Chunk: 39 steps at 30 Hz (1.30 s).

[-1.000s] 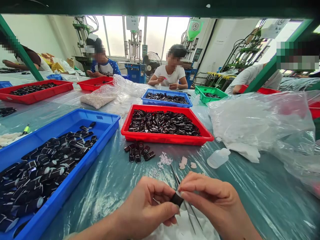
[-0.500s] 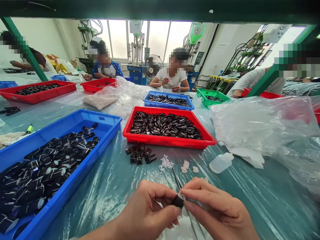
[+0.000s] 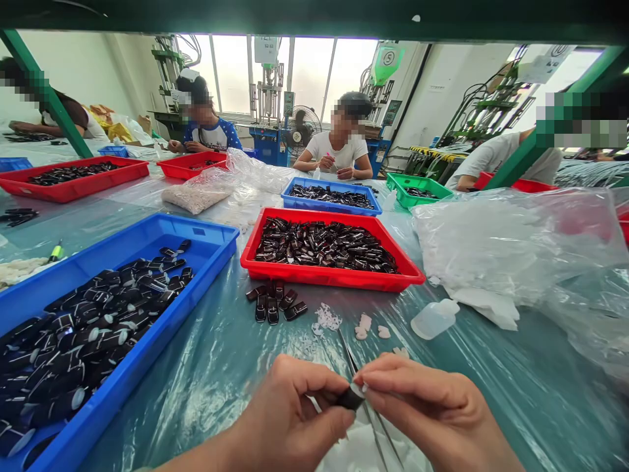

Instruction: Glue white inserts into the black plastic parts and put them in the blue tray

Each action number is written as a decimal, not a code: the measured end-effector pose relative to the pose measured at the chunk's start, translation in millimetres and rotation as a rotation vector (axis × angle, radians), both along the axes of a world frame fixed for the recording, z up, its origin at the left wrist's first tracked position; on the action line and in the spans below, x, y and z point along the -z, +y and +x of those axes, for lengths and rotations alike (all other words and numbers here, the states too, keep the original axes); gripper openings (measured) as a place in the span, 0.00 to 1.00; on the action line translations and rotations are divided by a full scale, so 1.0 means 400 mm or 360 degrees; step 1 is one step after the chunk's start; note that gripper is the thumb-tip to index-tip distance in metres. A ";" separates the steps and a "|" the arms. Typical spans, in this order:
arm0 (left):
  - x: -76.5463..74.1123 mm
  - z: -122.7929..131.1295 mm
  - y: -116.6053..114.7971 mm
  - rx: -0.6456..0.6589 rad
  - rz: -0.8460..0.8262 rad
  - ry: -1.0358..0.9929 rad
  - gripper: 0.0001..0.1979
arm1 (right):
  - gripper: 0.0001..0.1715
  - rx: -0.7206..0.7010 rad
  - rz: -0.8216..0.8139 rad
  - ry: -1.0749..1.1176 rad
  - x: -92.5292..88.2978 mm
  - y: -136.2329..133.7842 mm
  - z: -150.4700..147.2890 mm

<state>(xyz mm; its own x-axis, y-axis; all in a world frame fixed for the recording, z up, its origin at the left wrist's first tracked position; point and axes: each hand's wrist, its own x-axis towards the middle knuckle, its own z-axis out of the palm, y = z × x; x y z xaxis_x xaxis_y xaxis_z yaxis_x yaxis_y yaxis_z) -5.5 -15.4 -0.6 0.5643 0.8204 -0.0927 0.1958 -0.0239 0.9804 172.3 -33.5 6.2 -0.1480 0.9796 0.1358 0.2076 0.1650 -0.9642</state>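
Near the bottom centre, my left hand (image 3: 302, 410) is closed on a small black part (image 3: 350, 397) with a pale end, gripped between thumb and fingers. The fingertips of my right hand (image 3: 427, 403) pinch at that pale end; whether a separate small piece is between them is hidden. A pair of metal tweezers (image 3: 350, 357) runs beneath both hands, its points towards the red tray. Under the hands lies white paper (image 3: 354, 452). Just beyond are a pile of small white bits (image 3: 326, 318), some pinkish pieces (image 3: 363, 326) and several loose black parts (image 3: 273, 308).
A blue tray (image 3: 216, 252) of black parts stands at left, a red tray (image 3: 334, 276) of them ahead. To the right are a squeeze bottle (image 3: 435, 319) and a large plastic bag (image 3: 511, 242). Several people sit across the table. A green beam (image 3: 314, 18) crosses overhead.
My right hand has shifted slightly, its fingers still at the part's pale end. The black part has tilted a little in my left hand. Trays and tweezers stay in place.
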 end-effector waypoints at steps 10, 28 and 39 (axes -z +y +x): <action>0.002 0.002 -0.002 -0.0044 0.0249 0.0076 0.08 | 0.07 0.0106 0.0077 -0.0017 -0.010 -0.012 -0.014; 0.014 0.005 -0.004 -0.0016 0.0324 0.0105 0.08 | 0.11 -0.0018 0.0695 -0.0621 0.008 -0.013 0.001; 0.015 0.002 -0.006 -0.0039 0.0394 0.0048 0.09 | 0.09 0.0040 0.0819 -0.0829 0.012 -0.024 -0.006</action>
<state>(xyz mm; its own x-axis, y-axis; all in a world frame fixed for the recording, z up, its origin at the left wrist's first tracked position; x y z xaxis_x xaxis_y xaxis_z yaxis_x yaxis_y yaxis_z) -4.8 -17.7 -6.8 0.5441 0.8335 0.0961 0.2286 -0.2575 0.9389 169.9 -43.1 1.4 -0.2974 0.8147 0.4978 0.6277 0.5597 -0.5410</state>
